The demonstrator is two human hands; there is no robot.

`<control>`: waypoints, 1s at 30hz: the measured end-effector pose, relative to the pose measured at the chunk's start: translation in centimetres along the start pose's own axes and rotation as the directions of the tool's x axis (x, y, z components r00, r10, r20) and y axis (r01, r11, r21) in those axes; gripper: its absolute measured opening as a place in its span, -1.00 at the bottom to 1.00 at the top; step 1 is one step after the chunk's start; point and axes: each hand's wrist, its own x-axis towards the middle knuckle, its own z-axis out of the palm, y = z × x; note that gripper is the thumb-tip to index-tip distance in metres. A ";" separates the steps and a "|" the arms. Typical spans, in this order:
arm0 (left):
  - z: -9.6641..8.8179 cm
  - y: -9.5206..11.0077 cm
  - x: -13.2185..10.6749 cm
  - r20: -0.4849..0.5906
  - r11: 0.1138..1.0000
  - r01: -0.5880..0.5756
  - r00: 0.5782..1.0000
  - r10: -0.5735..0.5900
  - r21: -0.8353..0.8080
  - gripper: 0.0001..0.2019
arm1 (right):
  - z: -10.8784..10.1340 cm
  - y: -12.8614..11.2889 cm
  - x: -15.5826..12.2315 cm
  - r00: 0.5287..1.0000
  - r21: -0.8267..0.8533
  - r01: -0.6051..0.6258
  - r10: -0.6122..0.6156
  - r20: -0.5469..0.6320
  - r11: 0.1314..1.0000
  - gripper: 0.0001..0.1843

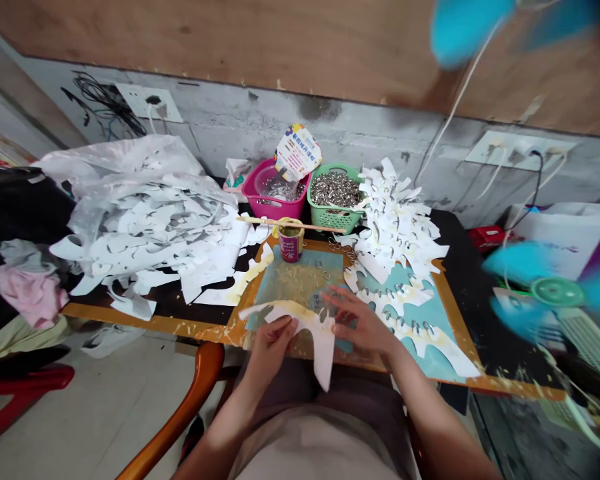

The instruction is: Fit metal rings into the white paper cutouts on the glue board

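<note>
A white cut-out paper shape [320, 337] lies at the near edge of the worktable [180, 325], over a blue-green mat [300, 280]. My left hand [270, 343] pinches its left end between thumb and fingers. My right hand [357, 320] rests on its right part with fingers spread and pressing down. A small glue pot [291, 241] with a wooden stick [290, 224] laid across it stands just beyond the shape.
A big heap of white paper scraps [145, 220] covers the left. Finished paper pieces with metal rings [400, 247] pile up at right. A pink basket [273, 193] and a green basket of metal rings [335, 193] stand at the back. A blue fan [555, 293] spins at right.
</note>
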 end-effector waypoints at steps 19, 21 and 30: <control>1.0 0.7 4.1 -0.115 0.865 0.183 0.958 -0.264 -0.467 -0.51 | 1.5 0.3 3.7 0.950 0.454 -0.311 0.256 0.180 0.835 -0.53; 0.9 0.8 4.6 -0.168 0.879 0.132 0.958 -0.231 -0.457 -0.51 | 0.4 1.1 4.5 0.961 0.263 -0.273 0.251 0.115 0.925 -0.47; -0.4 1.6 2.8 -0.228 0.932 0.076 0.960 -0.165 -0.354 -0.53 | -1.4 3.9 18.7 0.988 -0.342 -0.146 0.119 -0.097 0.928 -0.77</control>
